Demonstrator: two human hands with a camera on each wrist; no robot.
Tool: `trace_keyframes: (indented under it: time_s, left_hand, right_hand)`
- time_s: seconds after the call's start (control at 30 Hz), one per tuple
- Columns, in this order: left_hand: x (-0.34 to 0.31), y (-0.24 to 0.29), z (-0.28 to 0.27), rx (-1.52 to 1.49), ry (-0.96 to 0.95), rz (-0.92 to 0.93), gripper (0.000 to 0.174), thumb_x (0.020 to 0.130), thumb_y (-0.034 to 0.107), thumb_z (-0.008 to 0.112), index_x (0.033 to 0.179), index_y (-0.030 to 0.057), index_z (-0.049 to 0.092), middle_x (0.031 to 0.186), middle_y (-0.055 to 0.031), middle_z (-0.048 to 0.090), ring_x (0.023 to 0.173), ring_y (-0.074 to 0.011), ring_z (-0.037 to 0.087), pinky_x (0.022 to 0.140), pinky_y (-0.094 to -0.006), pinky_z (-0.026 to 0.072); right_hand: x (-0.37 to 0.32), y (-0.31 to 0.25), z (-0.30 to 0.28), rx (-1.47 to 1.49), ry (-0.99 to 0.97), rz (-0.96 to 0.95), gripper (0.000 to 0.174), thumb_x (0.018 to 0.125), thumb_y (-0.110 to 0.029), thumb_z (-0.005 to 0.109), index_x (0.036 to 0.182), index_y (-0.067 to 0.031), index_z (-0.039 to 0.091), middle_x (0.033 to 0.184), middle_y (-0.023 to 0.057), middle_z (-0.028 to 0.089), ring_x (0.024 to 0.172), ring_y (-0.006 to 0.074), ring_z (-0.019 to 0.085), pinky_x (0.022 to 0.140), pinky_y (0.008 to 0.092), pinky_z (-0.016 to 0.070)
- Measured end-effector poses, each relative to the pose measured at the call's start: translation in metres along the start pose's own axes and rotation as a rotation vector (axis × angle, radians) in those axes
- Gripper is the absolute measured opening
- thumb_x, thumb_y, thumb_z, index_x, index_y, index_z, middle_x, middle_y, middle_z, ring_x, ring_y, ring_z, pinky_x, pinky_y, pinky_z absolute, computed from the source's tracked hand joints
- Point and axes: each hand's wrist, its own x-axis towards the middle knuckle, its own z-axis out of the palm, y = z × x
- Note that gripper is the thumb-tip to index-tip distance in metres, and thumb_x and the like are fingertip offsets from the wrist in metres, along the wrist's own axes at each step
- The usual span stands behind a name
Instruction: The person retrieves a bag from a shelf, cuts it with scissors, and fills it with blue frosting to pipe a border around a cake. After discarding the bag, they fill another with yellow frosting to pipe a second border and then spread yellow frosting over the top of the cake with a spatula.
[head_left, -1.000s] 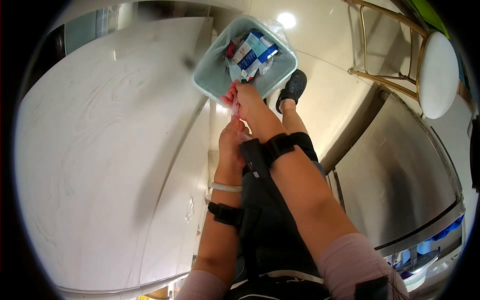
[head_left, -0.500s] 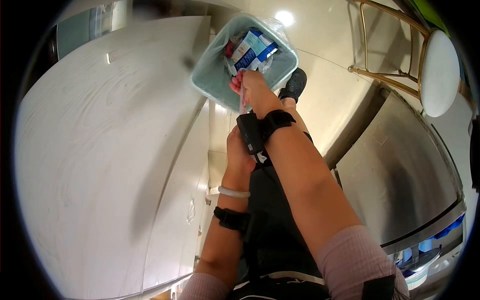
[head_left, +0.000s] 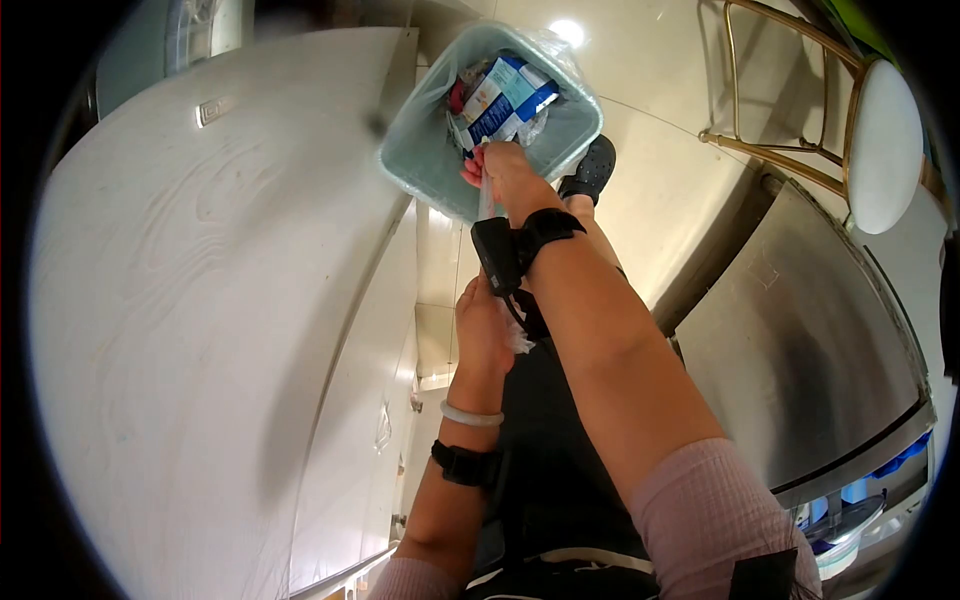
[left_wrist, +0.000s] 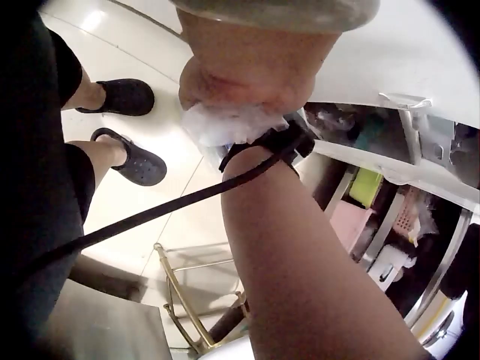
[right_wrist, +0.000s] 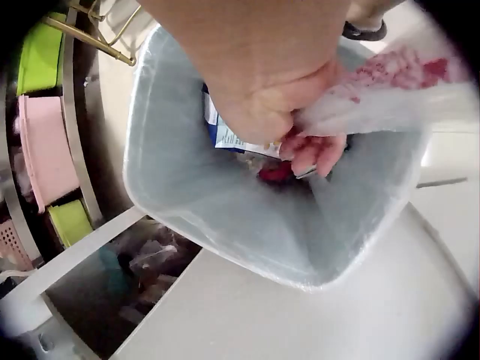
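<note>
A clear plastic bag [right_wrist: 405, 94] with pink-red smears stretches taut between my two hands. My right hand [head_left: 510, 172] is over the open trash bin [head_left: 408, 150] and pinches one end of it, fingers curled in the right wrist view. Nearer my body, my left hand [head_left: 482, 328] grips the other end, and a crumpled tail of the bag [left_wrist: 229, 124] pokes out below the palm in the left wrist view. Inside the lined bin lie a blue-and-white carton [head_left: 505, 100] and a red scrap [right_wrist: 276, 174].
A white countertop [head_left: 200, 300] runs along the left, with a drawer of loose items [right_wrist: 146, 266] beneath it. At the right stand a gold-legged stool [head_left: 880, 145] and a steel-fronted unit [head_left: 800, 340]. A dark clog [head_left: 590, 168] is beside the bin.
My hands have drawn apart: the right went a little further over the bin, the left came back towards my body. The bag between them now spans a longer stretch.
</note>
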Motion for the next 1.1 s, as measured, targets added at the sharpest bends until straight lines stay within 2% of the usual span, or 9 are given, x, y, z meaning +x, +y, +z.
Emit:
trace_keyframes:
  time_s: [0.1, 0.4, 0.47, 0.6, 0.77, 0.87, 0.97, 1.0, 1.1]
  left_hand:
    - [-0.006, -0.002, -0.003, 0.083, -0.143, 0.251, 0.022, 0.094, 0.024, 0.046, 0.088, 0.0048, 0.056, 0.067, 0.0026, 0.051, 0.054, -0.0051, 0.045, 0.046, -0.0193, 0.0347]
    - [-0.046, 0.007, -0.041, -0.166, 0.025, -0.1, 0.03, 0.093, 0.027, 0.044, 0.066, 0.0144, 0.039, 0.051, 0.0027, 0.032, 0.04, -0.0099, 0.032, 0.038, -0.0242, 0.0263]
    - [-0.064, 0.007, -0.059, -0.141, -0.012, -0.066, 0.031, 0.093, 0.027, 0.043, 0.065, 0.0143, 0.039, 0.051, 0.0025, 0.032, 0.041, -0.01, 0.031, 0.038, -0.0246, 0.0263]
    - [-0.089, 0.022, -0.095, -0.176, -0.202, 0.017, 0.032, 0.094, 0.024, 0.043, 0.066, 0.0102, 0.04, 0.053, 0.0007, 0.036, 0.044, -0.0095, 0.032, 0.04, -0.0243, 0.0282]
    - [-0.148, 0.052, -0.097, 0.033, -0.367, 0.136, 0.03, 0.094, 0.022, 0.044, 0.068, 0.0078, 0.042, 0.056, 0.0005, 0.037, 0.049, -0.0093, 0.034, 0.045, -0.0231, 0.0293]
    - [-0.187, 0.062, -0.088, 0.255, -0.403, 0.295, 0.026, 0.092, 0.016, 0.045, 0.067, 0.0071, 0.044, 0.06, -0.0001, 0.039, 0.054, -0.0093, 0.037, 0.049, -0.0243, 0.0302]
    - [-0.194, 0.068, -0.097, 1.041, -0.45, 1.07, 0.021, 0.087, 0.013, 0.046, 0.068, 0.0042, 0.048, 0.063, -0.001, 0.042, 0.058, -0.0107, 0.04, 0.052, -0.0255, 0.0326]
    - [-0.234, 0.069, -0.065, 0.67, -0.455, 0.718, 0.023, 0.089, 0.017, 0.045, 0.071, 0.0042, 0.051, 0.064, 0.0012, 0.042, 0.058, -0.0088, 0.04, 0.052, -0.025, 0.033]
    - [-0.279, 0.069, -0.018, 0.736, -0.718, 0.622, 0.021, 0.089, 0.019, 0.047, 0.095, 0.0015, 0.058, 0.074, 0.003, 0.047, 0.068, -0.0065, 0.042, 0.062, -0.0216, 0.0351]
  right_hand:
    - [0.004, 0.001, -0.001, -0.03, -0.03, -0.007, 0.012, 0.089, -0.009, 0.039, 0.086, -0.0058, 0.049, 0.07, 0.0032, 0.052, 0.06, 0.019, 0.052, 0.062, 0.0411, 0.0531]
    - [0.023, 0.006, -0.001, -0.02, -0.074, 0.003, 0.018, 0.091, -0.016, 0.038, 0.089, -0.0029, 0.049, 0.079, 0.0092, 0.052, 0.068, 0.0249, 0.056, 0.061, 0.042, 0.0528]
    - [0.022, -0.009, -0.009, -0.009, -0.272, -0.15, 0.024, 0.092, -0.022, 0.043, 0.106, -0.0029, 0.048, 0.09, 0.0098, 0.055, 0.079, 0.0249, 0.058, 0.066, 0.0448, 0.0518]
    - [-0.038, -0.02, -0.027, -0.67, -0.332, -0.161, 0.06, 0.089, -0.03, 0.053, 0.138, -0.0087, 0.026, 0.124, 0.0061, 0.05, 0.103, 0.0231, 0.052, 0.08, 0.043, 0.0471]
    - [-0.143, -0.017, -0.074, -0.536, -0.532, -0.321, 0.059, 0.09, -0.04, 0.049, 0.136, -0.0105, 0.029, 0.121, 0.0079, 0.051, 0.104, 0.0218, 0.053, 0.08, 0.0378, 0.0464]
    - [-0.218, -0.015, -0.131, -0.443, -0.381, -0.4, 0.057, 0.09, -0.04, 0.049, 0.135, -0.0101, 0.031, 0.11, 0.0088, 0.057, 0.087, 0.0175, 0.059, 0.072, 0.031, 0.0479]
    - [-0.314, -0.013, -0.2, -0.241, -0.223, -0.615, 0.058, 0.088, -0.038, 0.054, 0.133, -0.0064, 0.034, 0.103, 0.0095, 0.061, 0.072, 0.0155, 0.061, 0.066, 0.0272, 0.0481]
    - [-0.342, -0.014, -0.226, -0.181, -0.178, -0.736, 0.057, 0.088, -0.036, 0.054, 0.132, -0.0051, 0.034, 0.1, 0.0099, 0.061, 0.07, 0.015, 0.06, 0.065, 0.0266, 0.0475]
    - [-0.439, -0.024, -0.316, -0.186, 0.163, -1.196, 0.052, 0.089, -0.03, 0.054, 0.129, -0.0026, 0.036, 0.09, 0.0094, 0.061, 0.068, 0.013, 0.059, 0.062, 0.0262, 0.0465]
